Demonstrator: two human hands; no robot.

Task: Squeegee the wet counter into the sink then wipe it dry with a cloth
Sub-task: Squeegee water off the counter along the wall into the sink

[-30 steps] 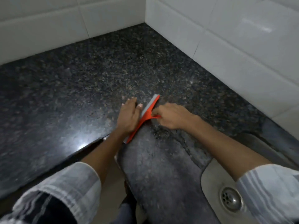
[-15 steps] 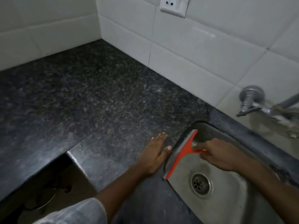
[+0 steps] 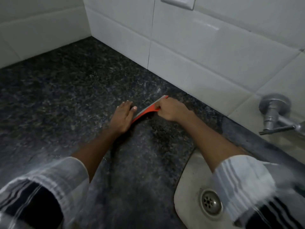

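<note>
— Where was the squeegee (image 3: pixel 146 110) set?
— At frame centre on the counter (image 3: pixel 66 100), gripped by the clenched right hand (image 3: pixel 170 109), so water could be drawn toward the sink (image 3: pixel 189 187), lower right.
— And the left hand (image 3: pixel 123 117)?
— Laid flat, fingers released, against the blade's end, probably as a guide.

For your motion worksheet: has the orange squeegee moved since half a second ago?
Yes. The squeegee has left the sink rim, now back out on the counter near the wall.

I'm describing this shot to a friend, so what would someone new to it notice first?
The orange squeegee stands out mid-frame on the dark speckled granite counter, gripped by the right hand while the left hand lies flat against its near end. At lower right sits the steel sink with its drain, under a wall tap.
</note>
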